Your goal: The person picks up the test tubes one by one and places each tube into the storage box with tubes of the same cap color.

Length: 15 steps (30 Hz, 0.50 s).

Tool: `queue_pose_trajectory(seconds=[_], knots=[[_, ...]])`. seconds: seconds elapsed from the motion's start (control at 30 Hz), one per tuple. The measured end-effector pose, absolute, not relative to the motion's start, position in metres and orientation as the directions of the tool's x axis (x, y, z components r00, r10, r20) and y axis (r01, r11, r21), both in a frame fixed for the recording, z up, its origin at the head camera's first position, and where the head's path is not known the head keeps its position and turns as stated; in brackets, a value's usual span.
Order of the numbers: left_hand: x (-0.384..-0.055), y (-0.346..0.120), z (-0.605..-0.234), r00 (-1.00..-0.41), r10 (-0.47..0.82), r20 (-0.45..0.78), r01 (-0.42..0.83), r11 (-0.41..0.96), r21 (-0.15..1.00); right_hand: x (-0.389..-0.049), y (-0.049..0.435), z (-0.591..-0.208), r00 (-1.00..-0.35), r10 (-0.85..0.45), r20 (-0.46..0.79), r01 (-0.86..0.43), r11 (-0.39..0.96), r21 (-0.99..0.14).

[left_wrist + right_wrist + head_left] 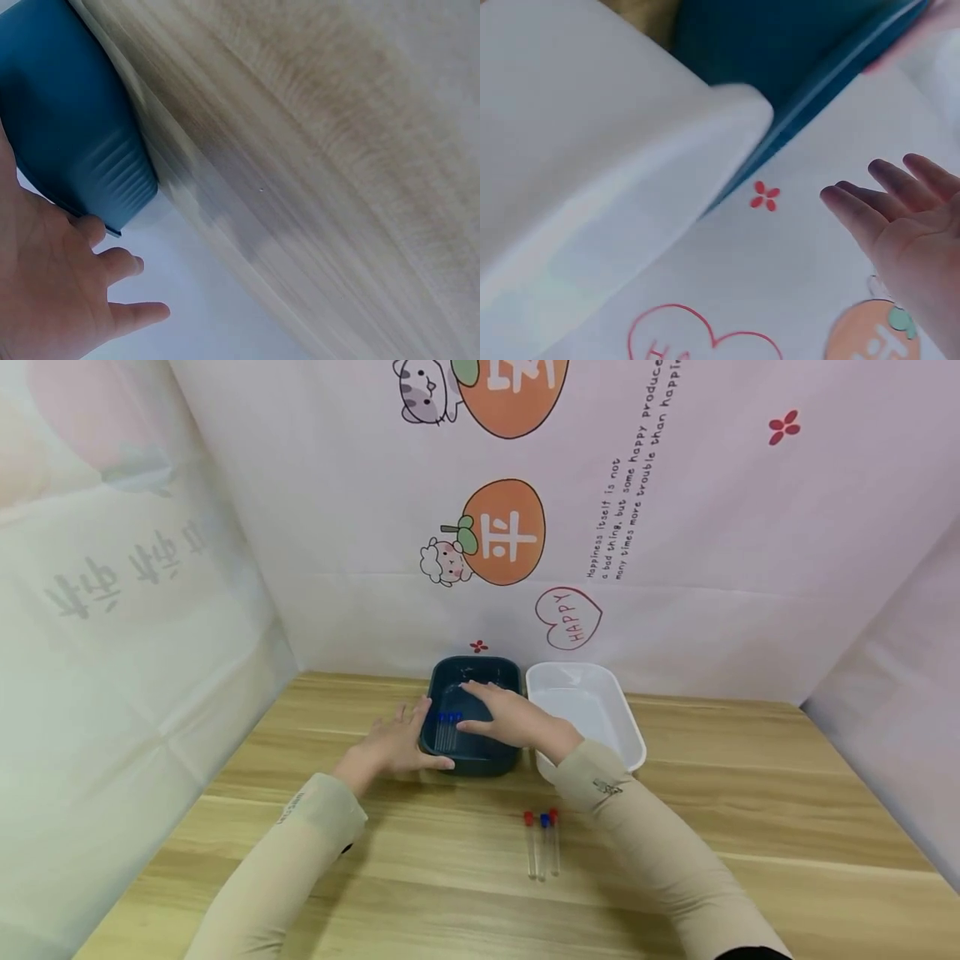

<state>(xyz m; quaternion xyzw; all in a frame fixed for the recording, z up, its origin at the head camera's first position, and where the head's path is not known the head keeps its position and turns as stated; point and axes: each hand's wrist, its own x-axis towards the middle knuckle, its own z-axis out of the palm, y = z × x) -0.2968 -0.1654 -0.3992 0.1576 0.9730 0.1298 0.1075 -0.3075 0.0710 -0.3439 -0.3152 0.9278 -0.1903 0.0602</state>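
Observation:
At the back of the table stands a dark blue-green tray (480,766). Inside it, toward the left, several clear tubes with blue caps (450,717) lie side by side. My left hand (393,747) is at the tray's left side, thumb near the front corner and fingers spread along the rim. Its spread fingers (120,262) also show beside the tray wall (67,97) in the left wrist view. Over the tray's right half hovers my right hand (510,714), fingers extended and holding nothing; the right wrist view shows its palm (922,232) bare.
Right of the dark tray is a white tray (633,739), partly hidden by my right forearm. Nearer on the wooden table (420,877) lie two red-capped tubes (528,843) and one blue-capped tube (543,852). A printed white cloth (360,627) hangs behind the trays.

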Motion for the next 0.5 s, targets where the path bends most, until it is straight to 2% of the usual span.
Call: queue_pose_trajectory(seconds=[0.5], knots=[[-0.301,-0.166,-0.402,-0.928,0.333,-0.167,0.279,0.918,0.282,-0.270,0.095,-0.326,-0.753,-0.653,0.078,-0.631,0.684,-0.366]])
